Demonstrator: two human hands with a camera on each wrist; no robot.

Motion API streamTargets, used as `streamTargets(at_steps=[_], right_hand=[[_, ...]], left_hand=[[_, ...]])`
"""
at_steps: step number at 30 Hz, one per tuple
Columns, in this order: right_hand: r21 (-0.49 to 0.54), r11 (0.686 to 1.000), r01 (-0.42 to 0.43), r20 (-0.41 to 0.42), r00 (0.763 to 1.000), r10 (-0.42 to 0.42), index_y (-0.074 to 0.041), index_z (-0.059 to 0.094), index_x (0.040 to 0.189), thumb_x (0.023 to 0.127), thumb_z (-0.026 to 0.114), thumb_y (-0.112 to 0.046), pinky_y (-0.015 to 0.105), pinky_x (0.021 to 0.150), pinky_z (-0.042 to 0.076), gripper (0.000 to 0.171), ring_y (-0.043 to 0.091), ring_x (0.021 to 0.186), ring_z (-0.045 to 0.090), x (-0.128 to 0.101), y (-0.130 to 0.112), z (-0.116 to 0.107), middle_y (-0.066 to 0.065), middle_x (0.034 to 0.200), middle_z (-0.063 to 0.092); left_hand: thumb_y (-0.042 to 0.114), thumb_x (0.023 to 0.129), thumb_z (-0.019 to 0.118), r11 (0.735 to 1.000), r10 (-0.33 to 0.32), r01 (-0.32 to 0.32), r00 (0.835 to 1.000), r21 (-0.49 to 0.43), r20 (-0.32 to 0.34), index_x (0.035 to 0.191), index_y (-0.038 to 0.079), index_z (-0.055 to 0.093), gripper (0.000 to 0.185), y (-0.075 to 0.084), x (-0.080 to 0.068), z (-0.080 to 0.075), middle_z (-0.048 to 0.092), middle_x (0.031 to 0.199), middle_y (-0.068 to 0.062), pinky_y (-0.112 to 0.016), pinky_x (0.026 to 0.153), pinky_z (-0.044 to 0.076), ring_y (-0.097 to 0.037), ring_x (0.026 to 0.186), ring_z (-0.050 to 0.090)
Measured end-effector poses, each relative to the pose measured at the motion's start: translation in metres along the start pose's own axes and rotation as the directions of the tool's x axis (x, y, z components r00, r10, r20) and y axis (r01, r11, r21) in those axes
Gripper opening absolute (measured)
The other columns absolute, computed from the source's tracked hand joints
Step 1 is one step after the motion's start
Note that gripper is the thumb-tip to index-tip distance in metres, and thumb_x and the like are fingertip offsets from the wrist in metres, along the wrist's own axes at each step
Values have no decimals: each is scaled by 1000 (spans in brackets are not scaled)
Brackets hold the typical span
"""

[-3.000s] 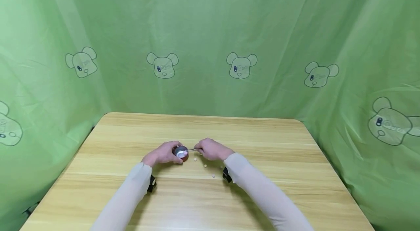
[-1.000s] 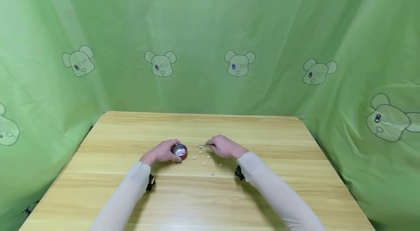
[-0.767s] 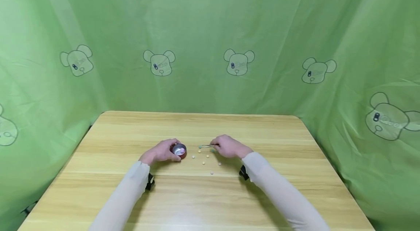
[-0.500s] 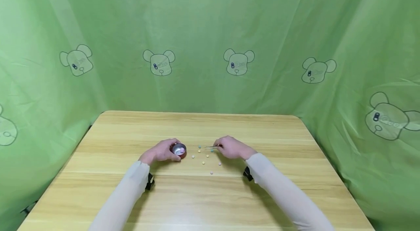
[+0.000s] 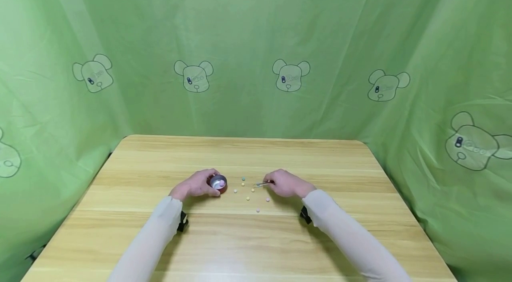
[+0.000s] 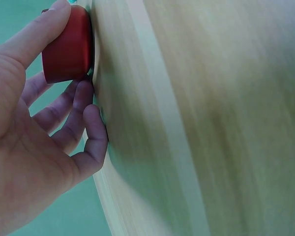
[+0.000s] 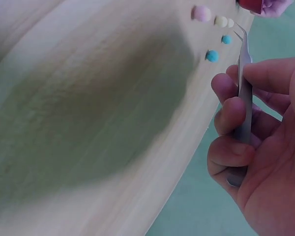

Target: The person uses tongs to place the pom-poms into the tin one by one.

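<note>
My left hand [image 5: 198,183] grips a small round red tin [image 6: 69,49] from its left side, thumb and fingers around its wall. The tin's silvery inside faces up, and a pink bead [image 5: 222,183] shows in it. My right hand [image 7: 275,128] holds metal tweezers [image 7: 245,98] with fine bent tips, thumb on one side and fingers curled round the other. The tweezer tips stand slightly apart with nothing between them. In the head view they are close to a yellow bead [image 5: 253,190], and the tweezers overlap a turquoise bead [image 5: 258,183].
Several small beads lie scattered between the hands, among them another turquoise bead [image 5: 243,179], a yellow one [image 5: 248,199] and two pink ones, one nearer the front [image 5: 258,211]. The wooden table [image 5: 224,246] is backed by a green curtain [image 5: 244,113].
Three seconds ago the tweezers reached into the tin. My right hand has since drawn right, past the far turquoise bead, and its tips have shifted toward a yellow bead. The left hand keeps its grip.
</note>
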State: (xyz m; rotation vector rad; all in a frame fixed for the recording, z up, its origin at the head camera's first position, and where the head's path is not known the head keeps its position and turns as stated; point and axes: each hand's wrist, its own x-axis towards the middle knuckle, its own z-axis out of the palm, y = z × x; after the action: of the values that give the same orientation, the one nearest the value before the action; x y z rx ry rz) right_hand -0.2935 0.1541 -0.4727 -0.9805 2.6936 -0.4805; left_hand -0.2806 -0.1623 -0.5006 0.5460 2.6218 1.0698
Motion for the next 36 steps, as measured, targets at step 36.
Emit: streamTargets(at_steps=[36], right_hand=[[-16,1000,4,29,1000,-4,-10,68,108,96,52,-12,29,73,47,20,8,76,54,4,6,11,1,103,67]], left_hand=[[21,72,83,1000,-28,28,1000,-8,-5,115,12,58,51,-2,2,2,61,108,-3,-43,92,44,-21,101,56]])
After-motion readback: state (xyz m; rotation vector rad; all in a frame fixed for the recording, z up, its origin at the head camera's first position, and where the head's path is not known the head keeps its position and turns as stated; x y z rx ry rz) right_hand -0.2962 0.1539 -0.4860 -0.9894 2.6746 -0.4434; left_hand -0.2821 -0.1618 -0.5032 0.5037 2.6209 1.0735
